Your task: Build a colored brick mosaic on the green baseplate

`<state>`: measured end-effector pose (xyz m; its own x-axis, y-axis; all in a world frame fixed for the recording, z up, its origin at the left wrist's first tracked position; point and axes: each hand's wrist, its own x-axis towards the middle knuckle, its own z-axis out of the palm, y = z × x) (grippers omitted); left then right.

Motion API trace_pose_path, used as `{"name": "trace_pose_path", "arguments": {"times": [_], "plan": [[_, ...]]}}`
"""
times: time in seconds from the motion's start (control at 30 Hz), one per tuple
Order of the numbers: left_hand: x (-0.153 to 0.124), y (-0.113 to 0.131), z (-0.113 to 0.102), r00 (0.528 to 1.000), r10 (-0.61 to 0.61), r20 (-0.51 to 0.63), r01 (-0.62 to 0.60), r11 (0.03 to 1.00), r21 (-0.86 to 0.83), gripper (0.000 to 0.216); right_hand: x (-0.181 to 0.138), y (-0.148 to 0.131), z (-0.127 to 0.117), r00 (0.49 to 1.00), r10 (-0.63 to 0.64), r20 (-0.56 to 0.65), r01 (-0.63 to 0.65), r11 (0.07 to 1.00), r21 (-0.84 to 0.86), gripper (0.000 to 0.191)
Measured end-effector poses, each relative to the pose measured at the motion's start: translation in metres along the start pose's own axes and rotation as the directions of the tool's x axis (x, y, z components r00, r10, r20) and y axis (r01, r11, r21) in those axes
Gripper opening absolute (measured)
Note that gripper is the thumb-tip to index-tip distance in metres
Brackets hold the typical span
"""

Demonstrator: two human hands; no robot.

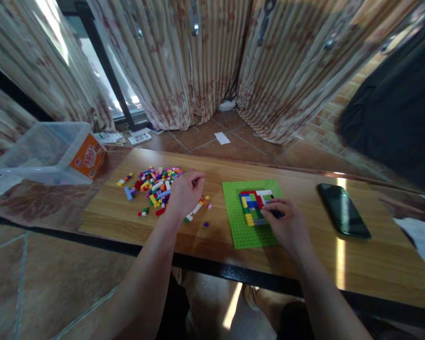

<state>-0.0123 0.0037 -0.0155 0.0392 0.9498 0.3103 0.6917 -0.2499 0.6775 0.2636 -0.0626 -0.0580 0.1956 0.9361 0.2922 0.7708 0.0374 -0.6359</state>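
Note:
My left hand (187,192) is above the right side of a heap of small toy bricks (157,186) in many colours. Its fingers are curled together, and whatever they may hold is hidden. At the right edge of a flat, multicoloured brick build (251,204), my right hand (286,222) has its fingertips pinched against the bricks. What is between those fingertips is too small to make out. The build sits on a green studded baseplate (235,231), with red, blue, yellow, white and green bricks showing; my right hand covers part of both.
A black phone (343,210) lies on the wooden table (315,255) to the right. Beyond the table's left end stands a clear plastic bin (46,156) with an orange label. A few loose bricks, one a purple piece (206,225), lie around the heap. Curtains (170,61) hang behind.

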Motion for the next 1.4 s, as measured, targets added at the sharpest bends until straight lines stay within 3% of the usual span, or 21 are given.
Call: {"name": "trace_pose_path", "arguments": {"times": [0.23,0.37,0.53,0.8,1.0,1.2,1.4], "plan": [[0.000,0.001,-0.005,0.999,-0.037,-0.009,0.037,0.999,0.001,0.021,-0.004,-0.025,-0.002,0.985,-0.142,-0.100,0.147,0.988,0.049,0.019],[0.001,0.000,-0.005,0.998,-0.054,-0.015,0.054,0.998,-0.018,0.021,-0.017,-0.055,0.016,0.960,-0.280,0.005,0.278,0.955,0.101,0.017],[0.001,-0.002,-0.005,0.999,-0.049,-0.015,0.049,0.999,-0.017,0.022,-0.035,-0.081,0.041,0.880,-0.440,0.182,0.419,0.897,0.143,0.017],[0.000,-0.002,-0.009,0.999,-0.042,-0.023,0.042,0.999,0.000,0.022,-0.045,-0.097,0.069,0.822,-0.478,0.308,0.487,0.872,0.052,0.014],[0.001,-0.009,-0.009,0.999,-0.035,-0.031,0.035,0.999,-0.010,0.022,-0.046,-0.098,0.071,0.831,-0.469,0.298,0.476,0.878,0.053,0.017],[0.001,-0.006,-0.008,0.999,-0.021,-0.032,0.021,1.000,-0.015,0.021,-0.042,-0.094,0.054,0.848,-0.447,0.285,0.428,0.894,0.131,0.020],[0.001,-0.002,-0.008,1.000,-0.017,-0.009,0.017,1.000,-0.004,0.021,-0.025,-0.064,0.014,0.947,-0.245,0.207,0.216,0.964,0.153,0.019]]}}
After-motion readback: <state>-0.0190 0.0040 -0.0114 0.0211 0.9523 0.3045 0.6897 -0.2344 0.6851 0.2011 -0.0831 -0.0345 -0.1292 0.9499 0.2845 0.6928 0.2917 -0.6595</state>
